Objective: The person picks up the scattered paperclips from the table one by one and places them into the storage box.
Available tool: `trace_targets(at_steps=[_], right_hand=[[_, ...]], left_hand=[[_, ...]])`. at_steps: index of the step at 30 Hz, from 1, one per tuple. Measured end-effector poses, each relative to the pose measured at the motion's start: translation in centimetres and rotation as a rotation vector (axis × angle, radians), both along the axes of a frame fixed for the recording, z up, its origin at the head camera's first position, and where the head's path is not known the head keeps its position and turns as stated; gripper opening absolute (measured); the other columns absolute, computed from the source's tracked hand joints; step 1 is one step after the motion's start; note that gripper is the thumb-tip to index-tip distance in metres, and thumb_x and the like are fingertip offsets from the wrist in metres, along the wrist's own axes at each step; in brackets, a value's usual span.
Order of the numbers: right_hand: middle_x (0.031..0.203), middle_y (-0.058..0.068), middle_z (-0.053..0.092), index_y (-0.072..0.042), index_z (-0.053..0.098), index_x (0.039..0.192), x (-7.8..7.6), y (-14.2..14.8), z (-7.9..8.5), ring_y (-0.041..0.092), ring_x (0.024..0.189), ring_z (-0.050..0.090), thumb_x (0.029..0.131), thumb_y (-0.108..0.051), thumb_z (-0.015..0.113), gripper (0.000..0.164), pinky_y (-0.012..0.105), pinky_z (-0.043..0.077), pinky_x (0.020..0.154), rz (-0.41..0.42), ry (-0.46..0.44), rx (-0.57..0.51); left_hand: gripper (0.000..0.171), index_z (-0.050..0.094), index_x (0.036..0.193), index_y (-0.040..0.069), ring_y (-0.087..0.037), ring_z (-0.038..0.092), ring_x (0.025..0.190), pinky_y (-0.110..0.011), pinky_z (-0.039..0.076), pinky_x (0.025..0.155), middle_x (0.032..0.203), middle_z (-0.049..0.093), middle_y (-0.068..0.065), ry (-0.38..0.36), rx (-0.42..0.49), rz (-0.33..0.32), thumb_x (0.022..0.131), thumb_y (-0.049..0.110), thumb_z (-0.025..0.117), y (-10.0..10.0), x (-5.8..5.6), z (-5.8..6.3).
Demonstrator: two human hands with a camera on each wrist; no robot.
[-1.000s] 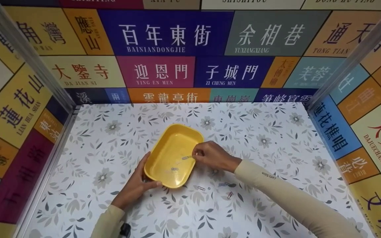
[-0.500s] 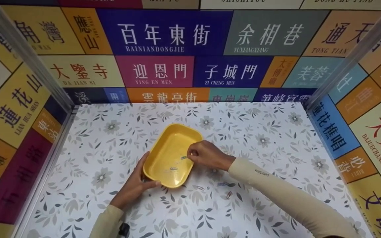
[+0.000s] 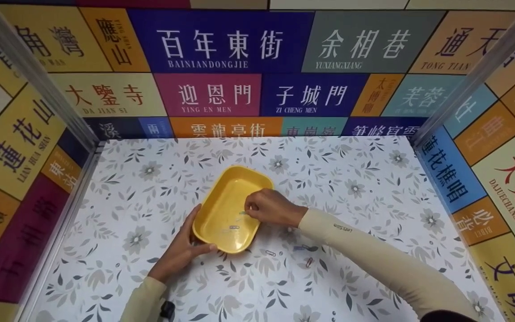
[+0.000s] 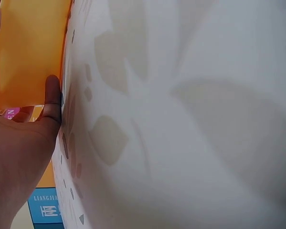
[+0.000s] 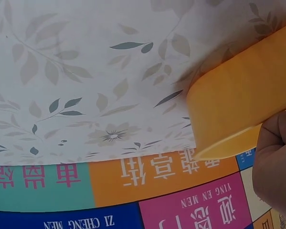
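Observation:
A yellow plastic tray (image 3: 221, 197) stands on the table, turned at a slant. My left hand (image 3: 185, 250) grips its near left corner, thumb at the near rim and fingers along the left side. The left wrist view shows this hand (image 4: 23, 143) against the tray wall (image 4: 30, 57). Over the tray's right rim, my right hand (image 3: 275, 208) pinches a small paper clip (image 3: 242, 213) that sticks out from its fingertips. A few paper clips (image 3: 234, 227) lie on the tray floor. In the right wrist view the right hand (image 5: 279, 162) is beside the tray (image 5: 243, 100); its fingertips are hidden there.
Right of the tray's near end, a whitish paper clip (image 3: 270, 253), a blue paper clip (image 3: 300, 247) and a red paper clip (image 3: 310, 263) lie on the leaf-patterned tabletop (image 3: 356, 281). Printed panels (image 3: 219, 42) enclose the table at the back and both sides.
My right hand has moved left, further over the tray, carrying the paper clip. My left hand and the tray stay in place. The head view has shifted slightly.

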State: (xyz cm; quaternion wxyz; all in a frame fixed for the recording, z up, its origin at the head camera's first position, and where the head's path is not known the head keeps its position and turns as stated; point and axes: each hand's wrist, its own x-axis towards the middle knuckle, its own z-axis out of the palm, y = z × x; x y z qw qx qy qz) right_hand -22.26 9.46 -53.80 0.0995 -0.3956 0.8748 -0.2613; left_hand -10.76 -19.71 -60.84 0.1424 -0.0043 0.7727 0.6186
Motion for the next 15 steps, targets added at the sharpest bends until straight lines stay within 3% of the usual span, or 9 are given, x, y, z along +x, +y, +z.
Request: trace_targets(at_steps=[15], right_hand=[[0.085,0.002,0.077,-0.008,0.082,0.095,-0.41,-1.04,0.01,0.017,0.076,0.067,0.096,-0.007,0.074,0.009,0.035,0.059,0.074,0.044,0.055,0.023]], left_hand=[[0.122,0.014,0.177,0.038,-0.029,0.024,0.167,-0.055,0.011,0.136,0.183,0.021,-0.001,0.015,0.03,-0.004,0.087,0.027,0.095,0.02,0.11,0.1]])
